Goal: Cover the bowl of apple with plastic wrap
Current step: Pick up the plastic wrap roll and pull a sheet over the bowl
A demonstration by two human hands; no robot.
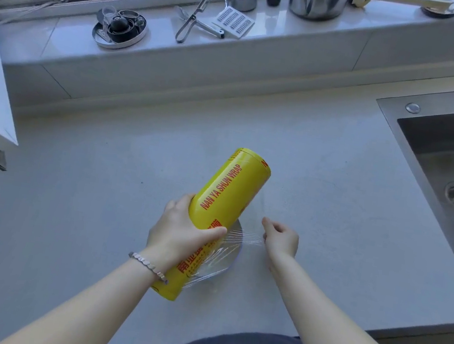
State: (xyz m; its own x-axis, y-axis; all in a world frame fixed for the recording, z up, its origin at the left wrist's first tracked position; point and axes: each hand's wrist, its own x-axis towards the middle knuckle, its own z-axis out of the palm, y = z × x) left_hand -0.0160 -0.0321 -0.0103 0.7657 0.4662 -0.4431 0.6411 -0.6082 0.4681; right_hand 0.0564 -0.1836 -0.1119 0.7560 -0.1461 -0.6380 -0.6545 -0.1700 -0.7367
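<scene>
Your left hand [178,232] grips the yellow roll [217,220] over the bowl [229,256] at six o'clock on the pale desk [100,182]; your right hand [280,237] pinches the wrap [242,237]. Sink [448,181] at three, windowsill [162,47] at twelve.

Home kitchen: steel sink [439,162], countertop [98,196], kettle [319,0] on windowsill [155,52].

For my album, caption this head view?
Left hand holds the yellow wrap roll while right hand pulls film over the bowl.
</scene>
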